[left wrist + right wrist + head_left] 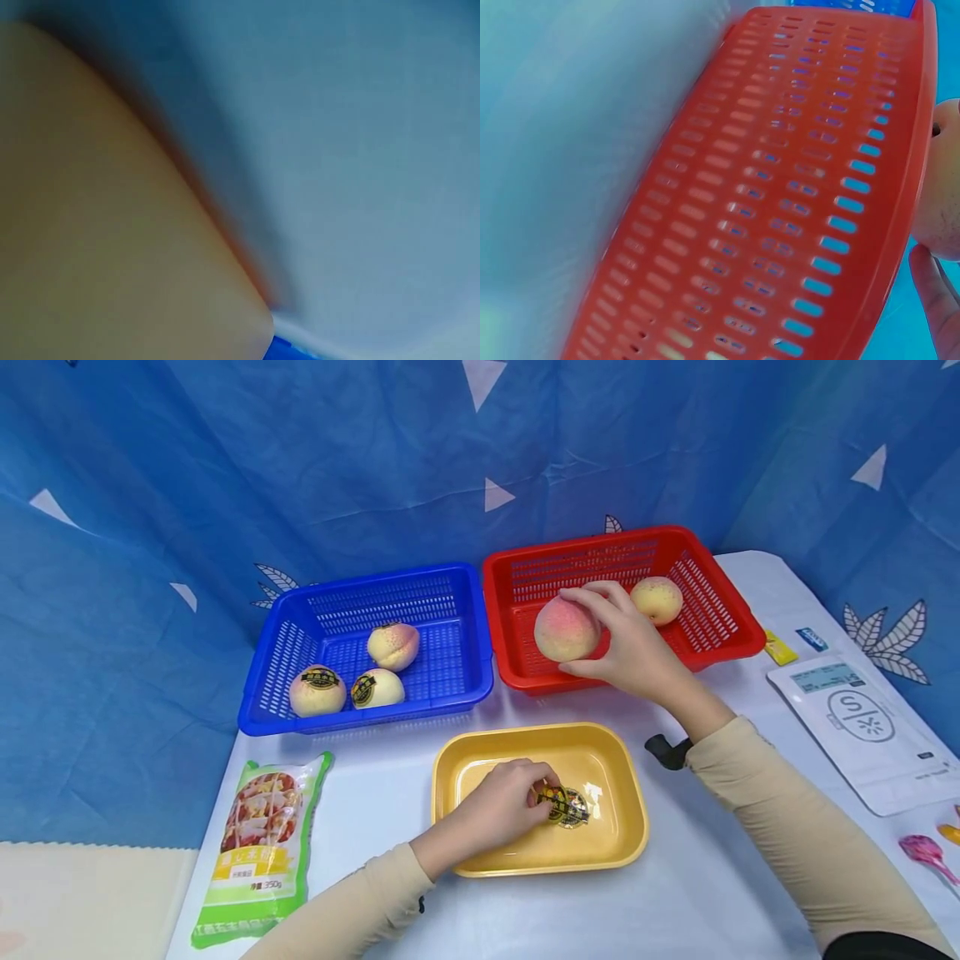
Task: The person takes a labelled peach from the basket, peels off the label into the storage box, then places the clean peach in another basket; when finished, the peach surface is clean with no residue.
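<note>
My right hand (630, 639) grips a pink and yellow peach (567, 629) between thumb and fingers, over the red basket (525, 683). In the right wrist view, part of that peach (941, 187) and a finger (934, 300) show beyond the basket's slotted wall. Another peach (657, 601) lies at the basket's right side. Down in the yellow tray (630, 827), my left hand (510, 797) has curled fingers and pinches a round black and gold sticker (557, 803). A second sticker (576, 810) lies beside it. Only blurred skin fills the left wrist view.
A blue basket (480, 681) with several stickered peaches stands at the back left. A green food packet (255, 852) lies in front of it. On the right are a white pouch (862, 735), a black object (667, 752) and a pink lollipop (922, 850).
</note>
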Action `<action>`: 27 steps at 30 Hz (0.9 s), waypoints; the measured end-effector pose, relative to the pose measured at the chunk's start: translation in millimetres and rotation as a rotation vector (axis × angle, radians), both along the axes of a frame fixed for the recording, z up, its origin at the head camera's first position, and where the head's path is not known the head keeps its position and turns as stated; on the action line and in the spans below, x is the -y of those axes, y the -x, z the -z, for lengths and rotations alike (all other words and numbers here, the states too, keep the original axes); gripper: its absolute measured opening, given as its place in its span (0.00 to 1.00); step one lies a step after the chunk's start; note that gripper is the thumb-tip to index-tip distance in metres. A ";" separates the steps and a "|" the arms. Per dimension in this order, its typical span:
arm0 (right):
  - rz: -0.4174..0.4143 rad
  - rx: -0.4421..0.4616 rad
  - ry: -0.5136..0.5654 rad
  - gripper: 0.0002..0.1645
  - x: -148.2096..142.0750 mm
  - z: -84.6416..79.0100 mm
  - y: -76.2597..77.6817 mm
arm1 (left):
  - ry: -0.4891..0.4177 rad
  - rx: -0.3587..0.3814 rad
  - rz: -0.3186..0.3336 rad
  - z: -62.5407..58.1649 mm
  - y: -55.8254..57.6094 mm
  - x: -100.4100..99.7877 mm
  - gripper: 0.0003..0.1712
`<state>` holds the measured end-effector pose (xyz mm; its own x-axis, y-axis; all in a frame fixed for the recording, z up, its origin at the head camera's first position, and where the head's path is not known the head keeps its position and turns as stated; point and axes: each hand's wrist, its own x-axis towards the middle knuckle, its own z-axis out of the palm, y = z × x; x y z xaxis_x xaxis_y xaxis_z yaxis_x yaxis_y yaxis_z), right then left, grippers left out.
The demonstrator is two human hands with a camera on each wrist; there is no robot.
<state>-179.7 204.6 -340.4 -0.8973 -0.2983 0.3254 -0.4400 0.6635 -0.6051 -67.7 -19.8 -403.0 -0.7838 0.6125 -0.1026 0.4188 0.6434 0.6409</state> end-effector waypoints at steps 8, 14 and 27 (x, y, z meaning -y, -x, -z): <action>0.035 0.001 -0.006 0.53 -13.2 2.9 2.0 | 0.133 -0.120 0.035 -6.4 -2.8 -1.7 0.12; 0.054 0.003 -0.009 0.54 -22.9 7.2 3.7 | 0.170 -0.151 0.039 -10.7 -4.0 -2.2 0.11; 0.116 0.088 -0.036 0.55 -54.6 15.0 20.6 | -0.066 -0.399 -0.243 -43.5 28.9 10.0 0.19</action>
